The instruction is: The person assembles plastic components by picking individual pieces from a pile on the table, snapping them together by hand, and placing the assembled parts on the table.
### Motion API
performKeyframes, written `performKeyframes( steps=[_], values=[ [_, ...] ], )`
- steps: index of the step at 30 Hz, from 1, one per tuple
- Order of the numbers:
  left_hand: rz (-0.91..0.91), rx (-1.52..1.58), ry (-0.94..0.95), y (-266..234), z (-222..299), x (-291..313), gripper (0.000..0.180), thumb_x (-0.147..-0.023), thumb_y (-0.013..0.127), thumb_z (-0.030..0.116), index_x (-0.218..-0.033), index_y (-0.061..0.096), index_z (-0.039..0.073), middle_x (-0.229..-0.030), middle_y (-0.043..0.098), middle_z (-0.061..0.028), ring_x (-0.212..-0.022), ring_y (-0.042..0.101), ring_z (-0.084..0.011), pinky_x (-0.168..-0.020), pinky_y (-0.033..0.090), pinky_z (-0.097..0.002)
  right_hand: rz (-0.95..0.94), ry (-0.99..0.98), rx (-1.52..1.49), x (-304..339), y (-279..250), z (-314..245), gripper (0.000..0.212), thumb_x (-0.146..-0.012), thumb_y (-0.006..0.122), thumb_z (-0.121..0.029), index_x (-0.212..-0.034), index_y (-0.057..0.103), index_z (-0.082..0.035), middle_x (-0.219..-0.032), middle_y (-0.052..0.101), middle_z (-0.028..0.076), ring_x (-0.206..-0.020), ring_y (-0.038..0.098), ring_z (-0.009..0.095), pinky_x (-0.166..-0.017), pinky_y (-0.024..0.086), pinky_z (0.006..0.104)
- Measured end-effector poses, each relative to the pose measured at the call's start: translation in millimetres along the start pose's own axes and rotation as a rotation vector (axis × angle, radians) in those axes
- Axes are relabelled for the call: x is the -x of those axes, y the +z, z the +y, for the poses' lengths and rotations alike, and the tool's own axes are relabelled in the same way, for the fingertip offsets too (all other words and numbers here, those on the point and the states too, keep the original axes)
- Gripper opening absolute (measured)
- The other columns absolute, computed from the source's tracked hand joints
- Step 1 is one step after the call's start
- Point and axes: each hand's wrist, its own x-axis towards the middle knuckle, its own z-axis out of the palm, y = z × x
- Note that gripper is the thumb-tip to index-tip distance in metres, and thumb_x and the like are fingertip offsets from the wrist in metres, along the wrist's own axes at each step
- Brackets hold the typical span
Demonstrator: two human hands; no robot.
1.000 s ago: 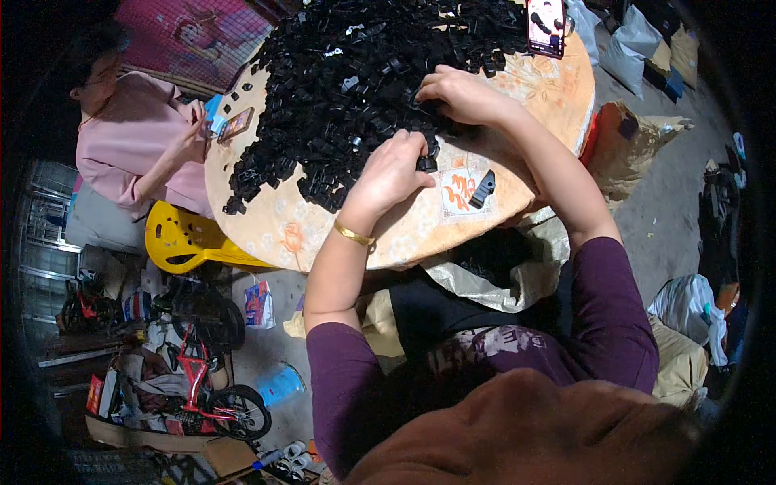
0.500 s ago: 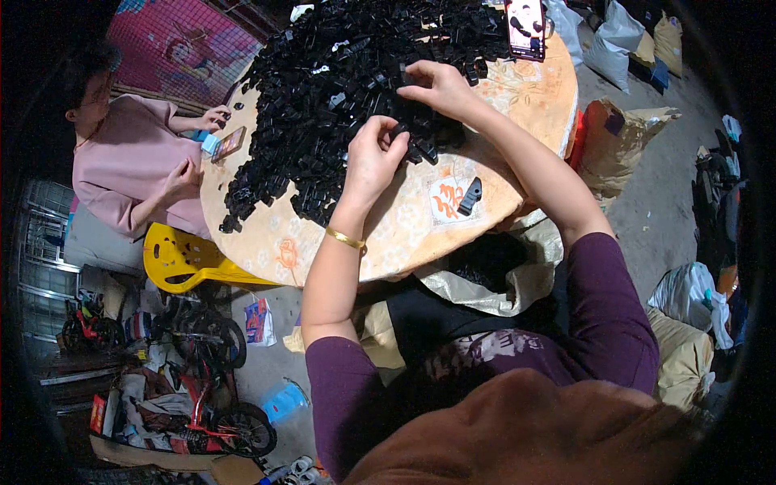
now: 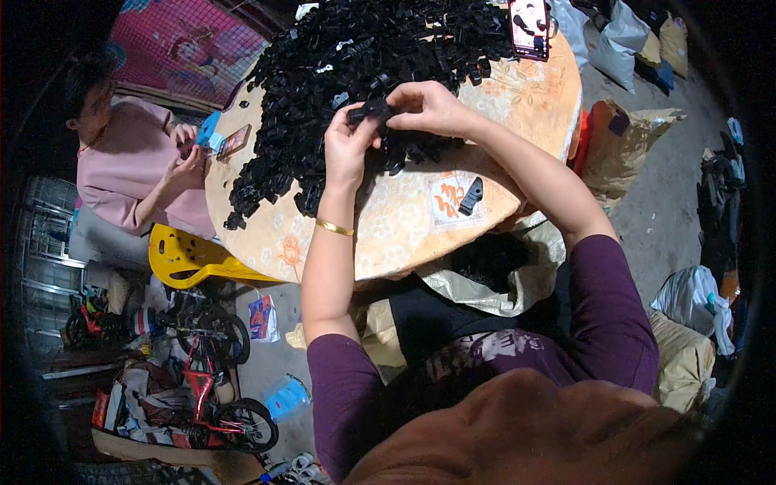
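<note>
Over the near side of a large pile of small black plastic parts (image 3: 315, 105), my two hands meet at one black plastic part (image 3: 374, 109). My left hand (image 3: 347, 149) is closed round it, thumb toward the top. From the right, my right hand (image 3: 432, 109) pinches at the same part with its fingertips; whether a second piece is between them I cannot make out. A separate, longer black plastic piece (image 3: 471, 196) lies on the patterned tablecloth (image 3: 396, 234), on a printed square near the table's front edge.
Across the table's left side sits a person (image 3: 145, 162) in pink, hands together near a phone (image 3: 234, 141). Another phone (image 3: 529, 28) stands at the far right. Below the table edge is an open woven sack (image 3: 517, 303); a yellow chair (image 3: 186, 263) stands left, filled bags (image 3: 622, 149) right.
My hands have come together over the pile, the left rising leftward and the right lowering, now on one black part. The other person's hands have drawn together.
</note>
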Motion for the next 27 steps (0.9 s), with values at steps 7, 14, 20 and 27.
performKeyframes(
  steps=[7,14,20,27],
  values=[
    [-0.097,0.303,-0.014,0.8,0.6,-2.3,0.024,-0.088,0.048,0.009,-0.109,0.047,-0.003,-0.101,0.056,-0.0102,-0.087,0.058,-0.0166,-0.079,0.048,-0.0284,0.147,-0.185,0.121,-1.2,-1.1,1.1,0.030,-0.073,0.067,-0.015,-0.100,0.060,-0.002,-0.080,0.060,0.006,-0.067,0.055,0.011,-0.061,0.046,0.0240],
    [-0.063,0.304,0.016,1.5,-0.1,-1.0,0.025,-0.086,0.051,0.010,-0.109,0.050,-0.001,-0.097,0.058,-0.0076,-0.082,0.057,-0.0137,-0.074,0.049,-0.0261,0.105,-0.264,0.157,-0.6,0.7,-1.2,0.028,-0.073,0.066,-0.014,-0.098,0.059,-0.002,-0.081,0.059,0.007,-0.070,0.056,0.013,-0.062,0.045,0.0251],
    [-0.041,0.470,-0.135,-8.0,-1.8,-4.3,0.028,-0.088,0.048,0.014,-0.113,0.048,0.001,-0.095,0.057,-0.0091,-0.083,0.058,-0.0156,-0.068,0.050,-0.0246,0.082,-0.502,0.385,1.5,1.7,-11.3,0.027,-0.073,0.063,-0.008,-0.098,0.057,-0.003,-0.092,0.058,0.010,-0.080,0.058,0.023,-0.067,0.048,0.0289],
    [-0.170,0.569,-0.166,-16.8,-6.3,-6.1,0.028,-0.087,0.048,0.010,-0.112,0.047,-0.003,-0.101,0.057,-0.0136,-0.085,0.060,-0.0226,-0.070,0.052,-0.0253,0.055,-0.486,0.409,1.8,0.7,-4.0,0.026,-0.074,0.062,-0.009,-0.099,0.057,-0.004,-0.090,0.059,0.011,-0.079,0.059,0.024,-0.067,0.048,0.0302]
  ],
)
